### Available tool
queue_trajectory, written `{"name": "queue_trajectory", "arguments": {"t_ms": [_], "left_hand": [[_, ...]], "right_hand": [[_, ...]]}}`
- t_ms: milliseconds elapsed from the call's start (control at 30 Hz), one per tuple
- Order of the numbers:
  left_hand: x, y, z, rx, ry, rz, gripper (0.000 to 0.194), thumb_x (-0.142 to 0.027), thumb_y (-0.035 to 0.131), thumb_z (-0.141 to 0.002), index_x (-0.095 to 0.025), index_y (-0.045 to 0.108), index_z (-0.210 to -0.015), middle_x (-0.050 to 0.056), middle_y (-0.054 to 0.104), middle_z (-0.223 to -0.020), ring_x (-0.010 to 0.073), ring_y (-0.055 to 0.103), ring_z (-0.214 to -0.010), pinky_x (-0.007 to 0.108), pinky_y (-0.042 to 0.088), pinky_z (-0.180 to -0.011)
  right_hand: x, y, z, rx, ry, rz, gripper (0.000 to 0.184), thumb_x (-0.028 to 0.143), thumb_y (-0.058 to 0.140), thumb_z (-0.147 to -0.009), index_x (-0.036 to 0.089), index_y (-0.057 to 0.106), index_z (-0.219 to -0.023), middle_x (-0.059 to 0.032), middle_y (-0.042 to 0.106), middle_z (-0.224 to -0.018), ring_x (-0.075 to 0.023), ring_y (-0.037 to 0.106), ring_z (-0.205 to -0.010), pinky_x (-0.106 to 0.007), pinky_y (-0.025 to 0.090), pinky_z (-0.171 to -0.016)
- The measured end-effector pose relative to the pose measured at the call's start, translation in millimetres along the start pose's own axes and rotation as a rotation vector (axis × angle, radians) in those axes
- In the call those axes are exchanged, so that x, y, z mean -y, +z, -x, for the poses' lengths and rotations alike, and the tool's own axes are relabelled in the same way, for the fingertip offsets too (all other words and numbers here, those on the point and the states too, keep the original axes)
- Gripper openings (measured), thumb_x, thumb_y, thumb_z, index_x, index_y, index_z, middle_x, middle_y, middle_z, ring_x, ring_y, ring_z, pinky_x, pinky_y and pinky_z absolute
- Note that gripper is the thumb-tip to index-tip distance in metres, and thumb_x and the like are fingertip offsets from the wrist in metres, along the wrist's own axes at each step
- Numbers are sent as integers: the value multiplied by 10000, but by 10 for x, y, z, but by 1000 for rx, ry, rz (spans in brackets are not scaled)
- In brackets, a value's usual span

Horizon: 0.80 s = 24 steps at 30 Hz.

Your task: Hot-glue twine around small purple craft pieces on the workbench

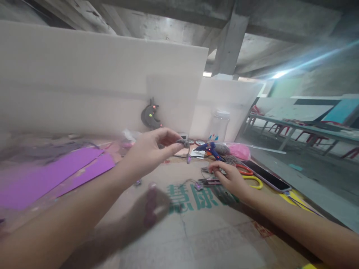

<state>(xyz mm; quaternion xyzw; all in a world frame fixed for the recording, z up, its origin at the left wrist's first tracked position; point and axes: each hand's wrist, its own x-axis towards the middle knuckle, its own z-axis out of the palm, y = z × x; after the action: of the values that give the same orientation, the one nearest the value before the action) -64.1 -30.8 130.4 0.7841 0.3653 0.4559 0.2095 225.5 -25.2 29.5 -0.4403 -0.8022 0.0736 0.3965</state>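
My left hand (pixel 151 149) is raised over the cardboard, thumb and fingers pinched on a grey fuzzy cord (pixel 184 143). From that cord hangs a short end with a small purple piece (pixel 189 159). My right hand (pixel 228 177) is low among the tools at the right, its fingers curled together; what lies between them is too small and blurred to name. Just left of it are dark-bladed snips (pixel 209 182) and a small purple-and-grey piece (pixel 198 186) on the cardboard. Orange (pixel 245 170) and yellow (pixel 256 182) scissor handles show behind the right hand.
A blue glue gun (pixel 213 150) lies behind the right hand, near a clear jar (pixel 219 125). A phone (pixel 267 175) is at the right edge. Purple sheets (pixel 53 175) cover the left side. A grey crescent ornament (pixel 150 115) is against the white board (pixel 98 82).
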Motion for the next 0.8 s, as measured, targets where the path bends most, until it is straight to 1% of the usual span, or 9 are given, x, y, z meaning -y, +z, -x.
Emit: {"name": "queue_trajectory", "arguments": {"t_ms": [100, 200, 267, 367, 433, 500, 567, 667, 800], "left_hand": [[-2, -2, 2, 7, 7, 45, 240, -404, 624, -822, -223, 674, -971, 32, 716, -918, 189, 669, -835, 285, 531, -655], [23, 10, -8, -2, 18, 74, 266, -403, 623, -826, -232, 664, -1025, 35, 711, -935, 188, 671, -828, 288, 535, -648], [40, 14, -17, -7, 6, 102, 274, -407, 622, -827, -231, 655, -1034, 35, 706, -928, 186, 672, -827, 285, 536, -644], [55, 18, -30, -14, -17, 139, 264, -402, 637, -817, -218, 643, -1007, 31, 704, -910, 185, 674, -846, 284, 540, -676], [64, 27, -37, 0, -27, 169, 258, -393, 641, -814, -210, 631, -996, 32, 704, -919, 186, 676, -858, 290, 541, -701], [74, 41, -41, 22, -38, 199, 255, -382, 641, -814, -201, 618, -991, 37, 703, -933, 190, 677, -866, 301, 542, -718], [84, 56, -42, 41, -51, 207, 251, -377, 641, -812, -195, 610, -982, 39, 702, -935, 195, 674, -875, 308, 538, -729], [91, 63, -42, 66, -76, 182, 255, -390, 634, -813, -195, 604, -975, 42, 701, -949, 201, 667, -891, 305, 523, -725], [109, 49, -48, 162, -103, 160, 339, -398, 613, -825, -212, 552, -1103, 41, 705, -941, 194, 660, -864, 268, 488, -651]], "right_hand": [[347, -26, -186, 24, -26, -90, 200, 212, 426, -920, 193, 623, -950, -30, 682, -808, -139, 604, -645, -272, 482, -623], [683, -25, -371, 12, -54, -86, 257, 335, 430, -960, 198, 643, -917, -4, 655, -654, -138, 587, -598, -266, 451, -592], [812, 6, -455, 5, -88, -163, 370, 437, 384, -972, 189, 629, -850, -23, 654, -670, -147, 600, -638, -284, 464, -635], [859, 101, -512, -36, -128, -371, 401, 579, 477, -890, 197, 542, -991, -42, 657, -795, -162, 610, -705, -304, 488, -671], [848, 175, -515, -31, -126, -438, 452, 532, 645, -803, 220, 458, -1072, -45, 660, -897, -159, 617, -735, -314, 502, -705], [845, 234, -504, -26, -87, -469, 456, 405, 706, -789, 235, 420, -1101, -51, 670, -964, -164, 638, -800, -333, 510, -768], [858, 263, -495, -48, -34, -511, 337, 325, 664, -830, 230, 460, -1081, -52, 685, -963, -171, 654, -857, -350, 512, -810], [875, 244, -503, -98, 11, -564, 139, 291, 616, -854, 201, 581, -953, -43, 692, -893, -162, 661, -799, -337, 524, -779], [840, 135, -544, -110, 33, -513, 99, 266, 603, -849, 186, 638, -894, -28, 687, -825, -158, 652, -778, -323, 520, -754]]}}
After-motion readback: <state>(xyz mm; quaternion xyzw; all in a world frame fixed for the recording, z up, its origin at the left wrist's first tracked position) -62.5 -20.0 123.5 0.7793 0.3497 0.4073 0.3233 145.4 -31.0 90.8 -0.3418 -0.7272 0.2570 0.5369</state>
